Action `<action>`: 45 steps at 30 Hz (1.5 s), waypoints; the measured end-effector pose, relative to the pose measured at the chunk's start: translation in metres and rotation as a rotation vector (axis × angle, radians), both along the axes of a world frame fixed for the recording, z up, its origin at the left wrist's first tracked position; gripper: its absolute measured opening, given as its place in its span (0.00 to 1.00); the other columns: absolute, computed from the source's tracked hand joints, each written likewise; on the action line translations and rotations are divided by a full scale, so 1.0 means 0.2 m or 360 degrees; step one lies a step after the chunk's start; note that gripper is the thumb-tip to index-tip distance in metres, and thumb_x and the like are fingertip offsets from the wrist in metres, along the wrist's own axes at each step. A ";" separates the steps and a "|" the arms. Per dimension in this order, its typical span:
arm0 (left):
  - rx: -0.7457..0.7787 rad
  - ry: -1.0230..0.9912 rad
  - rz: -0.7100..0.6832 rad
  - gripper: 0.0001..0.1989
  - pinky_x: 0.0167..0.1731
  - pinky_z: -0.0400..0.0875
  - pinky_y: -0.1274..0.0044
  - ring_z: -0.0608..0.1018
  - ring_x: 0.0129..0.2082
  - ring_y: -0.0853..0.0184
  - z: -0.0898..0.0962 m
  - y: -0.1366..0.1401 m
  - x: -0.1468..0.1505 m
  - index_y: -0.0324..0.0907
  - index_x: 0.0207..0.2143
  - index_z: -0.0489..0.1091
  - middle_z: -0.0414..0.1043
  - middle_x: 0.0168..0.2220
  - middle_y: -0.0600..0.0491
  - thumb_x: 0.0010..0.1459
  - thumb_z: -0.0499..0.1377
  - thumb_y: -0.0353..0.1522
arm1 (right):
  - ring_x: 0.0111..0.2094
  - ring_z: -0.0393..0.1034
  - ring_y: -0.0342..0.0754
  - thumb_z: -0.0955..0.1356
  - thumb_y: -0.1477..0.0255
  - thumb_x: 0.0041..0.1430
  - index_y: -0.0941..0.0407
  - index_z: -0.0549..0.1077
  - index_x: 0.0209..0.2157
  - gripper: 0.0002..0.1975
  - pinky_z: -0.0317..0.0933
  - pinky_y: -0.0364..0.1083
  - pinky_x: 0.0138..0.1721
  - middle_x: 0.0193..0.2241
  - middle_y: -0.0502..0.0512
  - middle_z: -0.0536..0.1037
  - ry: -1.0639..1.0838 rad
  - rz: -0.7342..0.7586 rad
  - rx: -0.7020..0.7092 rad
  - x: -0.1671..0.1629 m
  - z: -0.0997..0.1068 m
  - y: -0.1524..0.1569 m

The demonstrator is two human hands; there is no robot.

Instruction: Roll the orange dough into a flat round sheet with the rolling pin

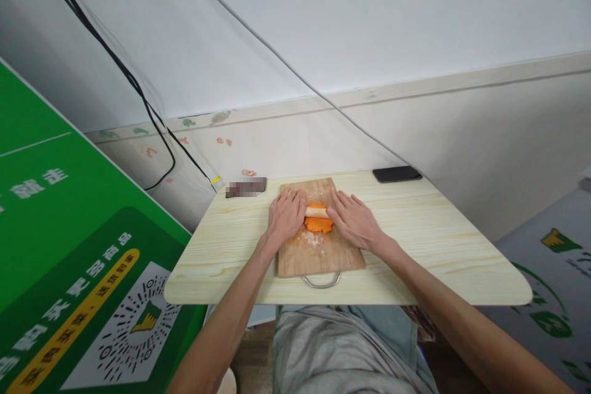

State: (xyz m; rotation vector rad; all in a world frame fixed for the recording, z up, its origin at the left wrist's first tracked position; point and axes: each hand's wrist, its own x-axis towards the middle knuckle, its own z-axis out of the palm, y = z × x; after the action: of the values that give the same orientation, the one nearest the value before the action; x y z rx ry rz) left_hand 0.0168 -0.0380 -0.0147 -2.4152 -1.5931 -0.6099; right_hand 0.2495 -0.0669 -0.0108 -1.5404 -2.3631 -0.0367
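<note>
A flattened piece of orange dough (318,225) with an uneven edge lies on a wooden cutting board (295,265). Across it sits a pale wooden rolling pin (317,213), whose middle shows between my hands. My left hand (287,215) lies over the pin's left end, fingers stretched forward. Over the right end rests my right hand (354,217), its fingers also extended and flat rather than wrapped round. Both hands cover the pin's ends. White flour (314,240) is scattered on the board near the dough.
The board lies on a light wood-grain table (415,265), its metal handle (323,285) towards me. A black phone (397,174) is at the back right, and a partly blurred flat object (246,187) at the back left. A wall with cables stands behind; a green panel (92,228) is on the left.
</note>
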 end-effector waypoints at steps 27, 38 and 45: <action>0.0013 -0.0068 0.0111 0.25 0.66 0.67 0.57 0.74 0.66 0.51 -0.01 -0.05 0.01 0.42 0.67 0.69 0.76 0.64 0.45 0.78 0.43 0.38 | 0.74 0.58 0.56 0.47 0.56 0.78 0.61 0.65 0.72 0.36 0.54 0.59 0.72 0.71 0.64 0.67 0.0003 0.0122 -0.0053 0.03 0.03 0.09; -0.0189 0.0003 0.0214 0.26 0.64 0.68 0.61 0.74 0.64 0.54 0.06 0.11 0.05 0.42 0.70 0.65 0.76 0.63 0.44 0.77 0.45 0.36 | 0.74 0.55 0.62 0.45 0.56 0.78 0.60 0.62 0.73 0.38 0.53 0.63 0.72 0.73 0.63 0.65 -0.0149 0.0039 -0.0099 0.01 0.01 0.32; -0.0226 -0.0030 0.0273 0.26 0.68 0.63 0.57 0.68 0.71 0.50 0.04 0.16 0.05 0.44 0.71 0.64 0.72 0.67 0.45 0.76 0.46 0.36 | 0.74 0.57 0.62 0.47 0.55 0.78 0.56 0.61 0.75 0.36 0.55 0.64 0.70 0.72 0.61 0.67 -0.0183 -0.0005 -0.0072 0.01 0.00 0.39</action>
State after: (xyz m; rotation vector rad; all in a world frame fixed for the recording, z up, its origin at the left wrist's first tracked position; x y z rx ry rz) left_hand 0.0273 -0.0062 -0.0077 -2.3401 -1.8866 -0.5062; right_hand 0.2508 0.0112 -0.0109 -1.6029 -2.4657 -0.0748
